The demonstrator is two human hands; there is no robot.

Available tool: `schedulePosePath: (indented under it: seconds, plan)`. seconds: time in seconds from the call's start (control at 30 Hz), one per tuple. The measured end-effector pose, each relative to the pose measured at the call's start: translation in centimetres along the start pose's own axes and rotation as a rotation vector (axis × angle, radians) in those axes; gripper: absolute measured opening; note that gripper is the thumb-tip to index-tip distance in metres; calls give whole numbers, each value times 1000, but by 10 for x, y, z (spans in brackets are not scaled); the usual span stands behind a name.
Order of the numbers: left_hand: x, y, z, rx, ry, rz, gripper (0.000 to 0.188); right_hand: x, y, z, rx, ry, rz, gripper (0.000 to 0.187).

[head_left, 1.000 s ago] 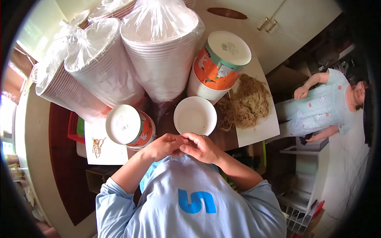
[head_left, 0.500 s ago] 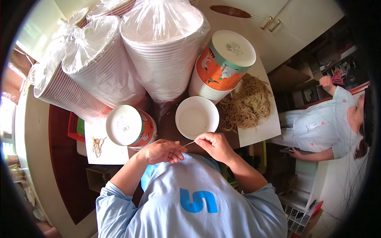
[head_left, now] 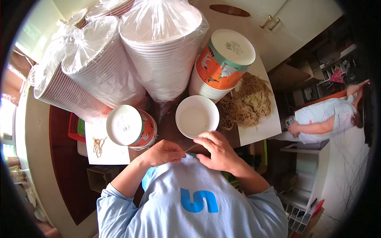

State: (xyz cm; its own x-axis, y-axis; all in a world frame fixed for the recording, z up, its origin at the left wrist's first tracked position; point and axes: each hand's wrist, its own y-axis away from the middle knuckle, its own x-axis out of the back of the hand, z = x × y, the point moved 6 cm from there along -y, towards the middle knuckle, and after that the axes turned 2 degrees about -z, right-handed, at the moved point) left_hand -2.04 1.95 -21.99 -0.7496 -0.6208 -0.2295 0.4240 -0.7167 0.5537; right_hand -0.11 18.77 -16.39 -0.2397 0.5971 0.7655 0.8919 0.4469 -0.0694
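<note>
Tabletop [head_left: 168, 129] in brown, pale cabinet doors [head_left: 303, 25], left grip [head_left: 163, 153] pinching strand [head_left: 191, 148], right grip [head_left: 219, 152] parted

A narrow lane of brown counter [head_left: 166, 126] lets a hand through between the white paper tub [head_left: 197, 118], its open mouth reachable from above, and the orange-printed tub [head_left: 124, 125] standing white end up at left. Plastic-bagged stacks of tubs [head_left: 160, 65] wall off the far side. At right, a second orange-printed tub [head_left: 217, 71] atop a stack and a heaped tangle of tan twine [head_left: 251, 103] crowd the way past the white paper tub. The right hand [head_left: 218, 150], fingertips near its rim, blocks part of the near approach; a thin strand [head_left: 191, 148] spans the gap to the left hand [head_left: 164, 154]. The person's blue-shirted torso [head_left: 190, 180] closes the near edge.
</note>
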Motion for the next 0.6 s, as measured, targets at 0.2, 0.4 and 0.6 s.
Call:
schedulePosePath:
  seconds: [0.2, 0.4, 0.6]
  plan:
    - [-6, -6, 16, -59, -165, -60, 20, -27, -17, -12, -20, -611, -162, 61]
    - [-1, -9, 11, -46, 25, -63, 23, -30, -14, -5, -52, -665, 30, 34]
    - [-2, -11, 0, 49, 433, -66, 27, -22, -8, 0, 62, -334, 275, 18]
